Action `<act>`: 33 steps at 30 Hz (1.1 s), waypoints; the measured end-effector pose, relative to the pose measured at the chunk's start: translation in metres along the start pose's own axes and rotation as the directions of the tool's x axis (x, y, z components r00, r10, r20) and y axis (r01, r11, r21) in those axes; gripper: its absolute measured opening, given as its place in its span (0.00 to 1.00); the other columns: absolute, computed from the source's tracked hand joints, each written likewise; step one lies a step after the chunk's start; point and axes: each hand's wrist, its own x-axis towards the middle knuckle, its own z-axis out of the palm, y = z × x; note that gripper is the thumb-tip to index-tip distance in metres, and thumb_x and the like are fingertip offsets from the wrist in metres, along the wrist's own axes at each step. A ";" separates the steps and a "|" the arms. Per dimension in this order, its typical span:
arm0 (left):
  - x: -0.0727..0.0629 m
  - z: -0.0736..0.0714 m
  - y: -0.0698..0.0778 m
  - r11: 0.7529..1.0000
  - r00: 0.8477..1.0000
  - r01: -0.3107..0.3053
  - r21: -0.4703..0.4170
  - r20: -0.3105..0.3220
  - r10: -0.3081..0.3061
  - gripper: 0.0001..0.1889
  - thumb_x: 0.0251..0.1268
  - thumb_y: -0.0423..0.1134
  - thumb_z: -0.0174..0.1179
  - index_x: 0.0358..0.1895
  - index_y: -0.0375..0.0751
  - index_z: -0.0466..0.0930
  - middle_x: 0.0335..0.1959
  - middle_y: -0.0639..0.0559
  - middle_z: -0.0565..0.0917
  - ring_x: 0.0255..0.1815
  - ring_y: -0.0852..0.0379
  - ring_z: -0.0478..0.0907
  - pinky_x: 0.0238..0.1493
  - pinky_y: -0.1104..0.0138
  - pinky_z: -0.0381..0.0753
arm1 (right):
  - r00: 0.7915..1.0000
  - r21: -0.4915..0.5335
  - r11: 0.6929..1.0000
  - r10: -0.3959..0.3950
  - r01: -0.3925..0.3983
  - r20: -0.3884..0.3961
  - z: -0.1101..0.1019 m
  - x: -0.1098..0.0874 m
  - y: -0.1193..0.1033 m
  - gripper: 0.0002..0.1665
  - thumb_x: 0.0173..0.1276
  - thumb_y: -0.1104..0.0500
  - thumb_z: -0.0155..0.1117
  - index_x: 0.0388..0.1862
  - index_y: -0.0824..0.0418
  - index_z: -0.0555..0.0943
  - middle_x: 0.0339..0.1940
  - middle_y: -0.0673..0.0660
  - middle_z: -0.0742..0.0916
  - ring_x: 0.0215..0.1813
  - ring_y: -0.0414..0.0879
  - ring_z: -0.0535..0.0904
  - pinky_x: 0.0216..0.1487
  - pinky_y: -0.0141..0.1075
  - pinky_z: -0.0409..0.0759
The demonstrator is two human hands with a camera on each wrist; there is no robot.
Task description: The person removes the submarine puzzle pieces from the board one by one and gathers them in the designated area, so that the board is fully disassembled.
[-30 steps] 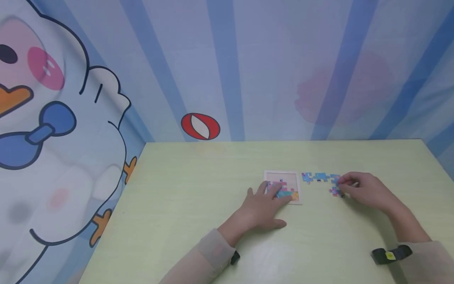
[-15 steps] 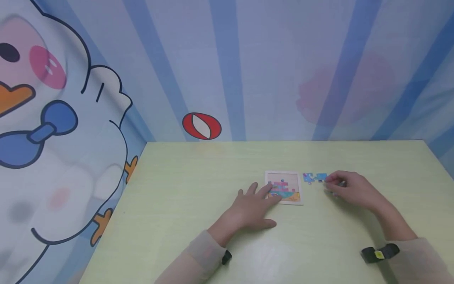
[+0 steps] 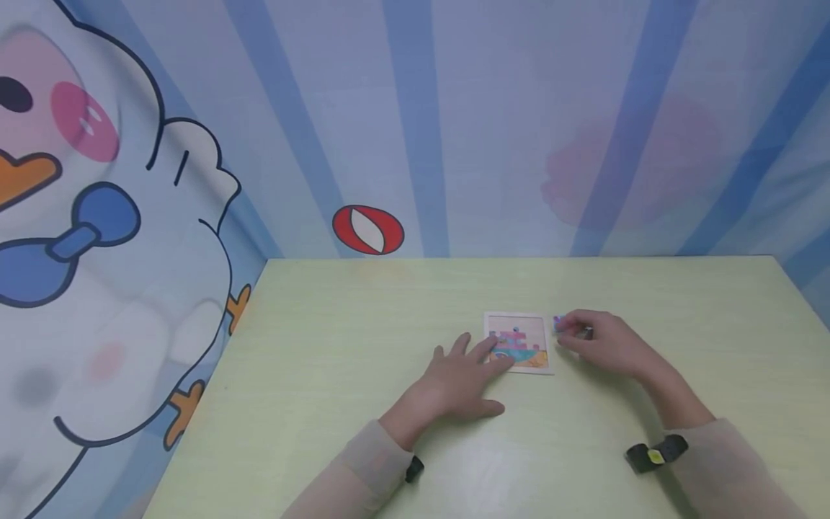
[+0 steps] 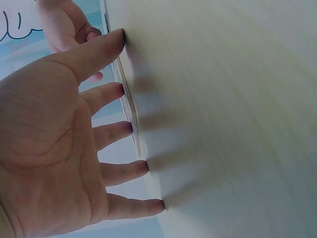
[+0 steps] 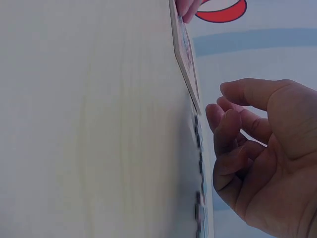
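Observation:
My left hand [image 3: 454,386] lies with fingers spread at the left side of a small framed jigsaw puzzle [image 3: 517,315]. Two of its fingertips rest on the frame, as the left wrist view also shows; the others touch the table. Pink, teal and orange pieces fill the lower part of the puzzle, and its upper part is bare. Just right of the frame, my right hand [image 3: 603,342] hovers with loosely bent fingers, thumb and forefinger apart and nothing visible between them. A blue jigsaw piece [image 3: 558,322] shows at its fingertips. More loose pieces [image 5: 199,144] lie in a row under this hand, hidden from above.
The pale yellow table [image 3: 363,324] stretches left of the puzzle and in front of both hands. Behind it hangs a blue striped backdrop [image 3: 493,144], with a large cartoon bird [image 3: 130,288] on the left side.
My right hand has travelled left along the row of loose pieces, from its right end to the piece beside the frame. My left hand has slid slightly left, uncovering more of the puzzle.

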 end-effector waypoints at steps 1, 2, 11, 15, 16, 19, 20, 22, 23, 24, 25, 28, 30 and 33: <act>0.000 0.000 0.000 1.000 1.000 -0.001 0.002 0.001 0.001 0.39 0.70 0.66 0.60 0.82 0.71 0.57 0.86 0.57 0.49 0.83 0.38 0.49 0.71 0.34 0.62 | 1.000 -0.003 1.000 -0.006 0.006 0.001 0.002 0.002 -0.002 0.16 0.74 0.57 0.68 0.55 0.64 0.85 0.41 0.55 0.86 0.36 0.47 0.78 0.36 0.39 0.79; 0.000 -0.001 0.000 1.000 1.000 -0.001 0.002 0.002 0.001 0.39 0.70 0.66 0.60 0.82 0.71 0.57 0.86 0.57 0.49 0.83 0.38 0.49 0.71 0.34 0.62 | 1.000 -0.007 1.000 -0.017 0.017 0.002 0.004 0.004 -0.003 0.16 0.74 0.57 0.69 0.55 0.63 0.85 0.41 0.54 0.86 0.36 0.47 0.78 0.37 0.40 0.79; 0.002 0.002 0.000 1.000 1.000 0.000 0.017 -0.001 0.000 0.41 0.70 0.67 0.59 0.83 0.71 0.55 0.86 0.58 0.48 0.83 0.38 0.49 0.71 0.35 0.62 | 0.994 0.001 0.996 -0.094 0.094 0.051 0.021 0.021 -0.013 0.16 0.73 0.56 0.69 0.55 0.63 0.85 0.40 0.52 0.86 0.41 0.47 0.80 0.45 0.44 0.78; 0.003 0.004 -0.001 0.999 1.000 -0.006 0.032 -0.011 0.006 0.40 0.70 0.68 0.59 0.83 0.72 0.55 0.86 0.59 0.48 0.83 0.38 0.49 0.70 0.35 0.63 | 0.994 0.014 0.997 -0.078 0.077 0.080 0.026 0.027 -0.016 0.18 0.73 0.55 0.68 0.56 0.63 0.85 0.40 0.52 0.85 0.40 0.47 0.79 0.43 0.43 0.78; 0.003 0.004 -0.001 0.999 1.000 -0.007 0.035 -0.013 0.007 0.40 0.70 0.68 0.59 0.83 0.72 0.55 0.86 0.59 0.48 0.83 0.38 0.50 0.70 0.35 0.63 | 0.994 0.015 0.997 -0.071 0.070 0.086 0.027 0.029 -0.017 0.18 0.73 0.55 0.68 0.56 0.63 0.84 0.39 0.53 0.85 0.40 0.47 0.79 0.42 0.42 0.78; 0.003 0.004 -0.001 0.999 1.000 -0.009 0.046 -0.016 0.010 0.40 0.70 0.68 0.58 0.83 0.72 0.56 0.86 0.58 0.48 0.82 0.38 0.50 0.69 0.35 0.64 | 0.994 0.007 0.999 -0.049 0.048 0.099 0.028 0.033 -0.020 0.19 0.72 0.55 0.67 0.57 0.64 0.84 0.39 0.54 0.84 0.38 0.47 0.77 0.40 0.41 0.76; 0.003 0.004 -0.001 0.999 1.000 -0.009 0.050 -0.016 0.010 0.40 0.70 0.68 0.58 0.83 0.72 0.56 0.86 0.58 0.48 0.82 0.38 0.50 0.69 0.35 0.64 | 0.994 0.002 0.999 -0.043 0.043 0.104 0.029 0.034 -0.021 0.20 0.72 0.55 0.67 0.57 0.64 0.84 0.38 0.54 0.84 0.38 0.47 0.77 0.39 0.41 0.76; 0.002 0.003 -0.001 0.998 1.000 -0.009 0.055 -0.014 0.009 0.40 0.70 0.68 0.58 0.83 0.72 0.56 0.86 0.58 0.48 0.82 0.38 0.51 0.69 0.35 0.65 | 0.993 -0.008 0.999 -0.038 0.039 0.113 0.029 0.036 -0.024 0.20 0.72 0.55 0.68 0.58 0.64 0.84 0.37 0.54 0.83 0.38 0.48 0.76 0.39 0.41 0.75; 0.002 0.002 -0.001 0.998 1.000 -0.008 0.058 -0.013 0.008 0.40 0.70 0.68 0.58 0.83 0.72 0.56 0.86 0.58 0.48 0.82 0.38 0.51 0.69 0.35 0.65 | 0.992 -0.013 0.999 -0.037 0.038 0.117 0.029 0.036 -0.025 0.20 0.72 0.55 0.68 0.58 0.64 0.84 0.37 0.54 0.83 0.38 0.48 0.76 0.40 0.41 0.75; 0.002 0.002 0.000 0.998 1.000 -0.007 0.060 -0.011 0.008 0.40 0.70 0.68 0.58 0.83 0.72 0.56 0.86 0.58 0.49 0.82 0.38 0.51 0.69 0.35 0.65 | 0.992 -0.017 0.999 -0.038 0.041 0.120 0.029 0.037 -0.026 0.20 0.72 0.55 0.68 0.58 0.64 0.84 0.36 0.54 0.83 0.37 0.47 0.76 0.40 0.41 0.75; 0.001 0.002 0.000 0.998 1.000 -0.006 0.064 -0.010 0.007 0.40 0.70 0.68 0.58 0.83 0.72 0.56 0.86 0.58 0.48 0.82 0.38 0.51 0.69 0.35 0.65 | 0.991 -0.019 0.999 -0.040 0.042 0.127 0.029 0.037 -0.027 0.20 0.72 0.54 0.68 0.58 0.65 0.84 0.36 0.53 0.83 0.37 0.47 0.75 0.40 0.41 0.74; 0.001 0.001 0.000 0.997 1.000 -0.006 0.071 -0.008 0.006 0.40 0.70 0.68 0.58 0.83 0.71 0.56 0.86 0.58 0.49 0.82 0.38 0.51 0.69 0.35 0.66 | 0.990 -0.019 0.999 -0.041 0.044 0.136 0.030 0.039 -0.028 0.20 0.73 0.54 0.68 0.57 0.65 0.85 0.35 0.53 0.82 0.36 0.47 0.75 0.39 0.41 0.74; 0.000 0.001 0.000 0.997 1.000 -0.006 0.073 -0.009 0.006 0.40 0.70 0.68 0.58 0.83 0.71 0.56 0.86 0.58 0.49 0.82 0.38 0.51 0.69 0.35 0.66 | 0.989 -0.018 0.999 -0.041 0.044 0.139 0.030 0.039 -0.028 0.20 0.73 0.54 0.68 0.57 0.65 0.85 0.35 0.53 0.82 0.36 0.47 0.75 0.38 0.41 0.74; 0.000 0.000 0.000 0.997 1.000 -0.006 0.077 -0.010 0.006 0.40 0.70 0.68 0.58 0.83 0.71 0.56 0.86 0.58 0.49 0.82 0.38 0.52 0.69 0.36 0.66 | 0.990 -0.016 0.999 -0.040 0.043 0.137 0.031 0.039 -0.028 0.20 0.73 0.54 0.68 0.57 0.65 0.85 0.36 0.53 0.82 0.36 0.47 0.75 0.39 0.41 0.74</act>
